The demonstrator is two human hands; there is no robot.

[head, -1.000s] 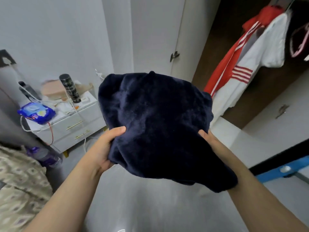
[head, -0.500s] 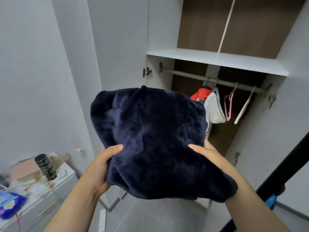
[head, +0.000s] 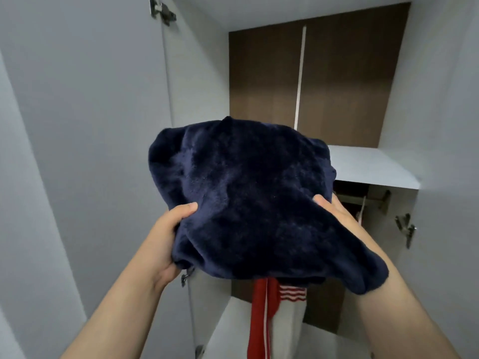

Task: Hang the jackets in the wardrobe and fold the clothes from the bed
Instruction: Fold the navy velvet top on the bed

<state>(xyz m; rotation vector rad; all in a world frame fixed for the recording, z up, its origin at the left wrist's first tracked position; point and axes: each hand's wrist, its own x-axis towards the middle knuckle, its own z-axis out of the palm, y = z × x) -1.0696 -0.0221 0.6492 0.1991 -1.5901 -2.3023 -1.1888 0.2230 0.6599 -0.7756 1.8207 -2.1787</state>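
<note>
A person's two bare hands hold up a folded navy fleece garment (head: 243, 203) in front of an open wardrobe. The left hand (head: 166, 237) grips the bundle's left edge, thumb pressed on top and fingers curled beneath. The right hand (head: 334, 213) clamps the right edge, thumb on top; its fingers are hidden under the cloth. The hands are well apart, with the garment spread between them and a loose corner draped over the right forearm.

Beyond the right hand and a little above it lies a white shelf (head: 370, 164), its left part covered by the bundle. Just past the right hand, below the shelf, a short stretch of hanging rail (head: 350, 199) shows in shadow. Below both hands hangs a red and white jacket (head: 261, 314) with striped trim, its upper part hidden behind the garment. Left of the left hand stands the open wardrobe door (head: 90, 125), pale grey, with a metal hinge (head: 162, 10) high above. Another hinge (head: 405, 228) sits to the right of the right hand. Above the hands, dark brown panels (head: 342, 86) form the wardrobe's back, split by a pale vertical strip.

A thin pale thing by the rail is too dim to identify. Both forearms are cut off at the lower edge.
</note>
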